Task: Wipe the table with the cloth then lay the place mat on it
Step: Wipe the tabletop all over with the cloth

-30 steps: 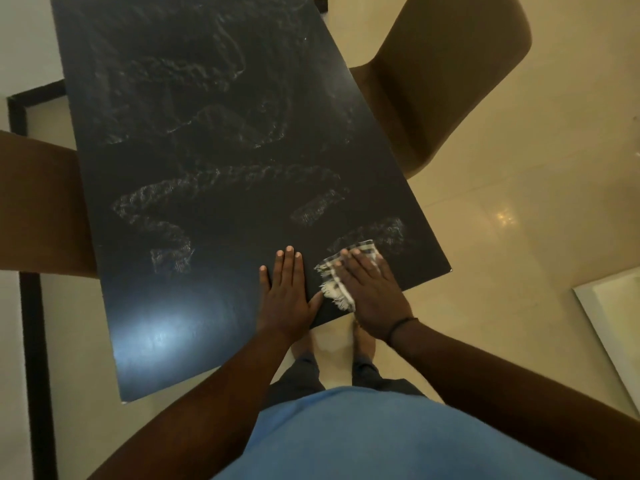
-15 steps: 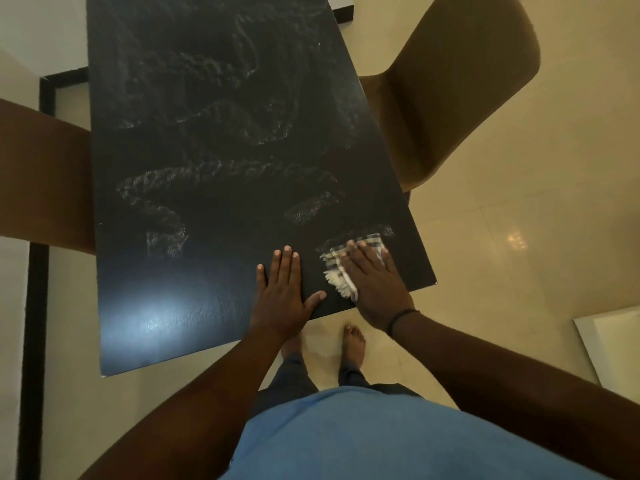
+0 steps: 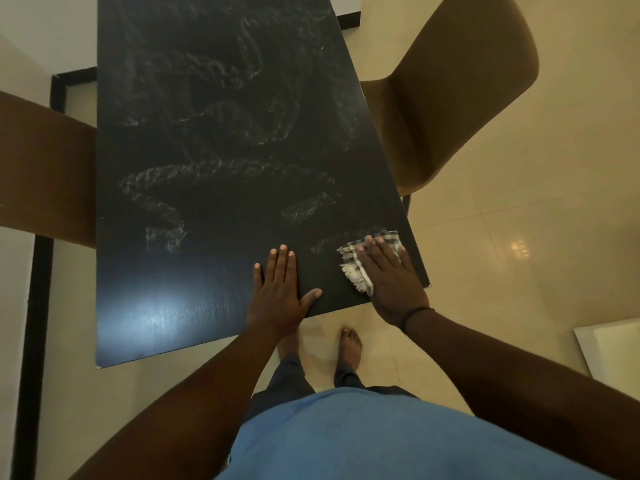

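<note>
A black rectangular table (image 3: 207,271) carries pale, streaky wipe marks over most of its top. At its near right corner lies a checked white-and-grey cloth (image 3: 353,268) with a fringed edge. My right hand (image 3: 391,278) presses flat on the cloth with straight fingers. My left hand (image 3: 280,289) rests flat on the bare tabletop to the left of the cloth, near the front edge, fingers spread. No place mat can be made out for certain.
A tan chair (image 3: 460,84) stands at the table's right side and a brown chair (image 3: 41,171) at its left. A white flat object (image 3: 609,348) lies on the tiled floor at right. My bare feet (image 3: 349,344) stand by the table's front edge.
My right hand has slid the cloth rightward toward the table's near right corner, away from my left hand. The left hand stays flat on the table.
</note>
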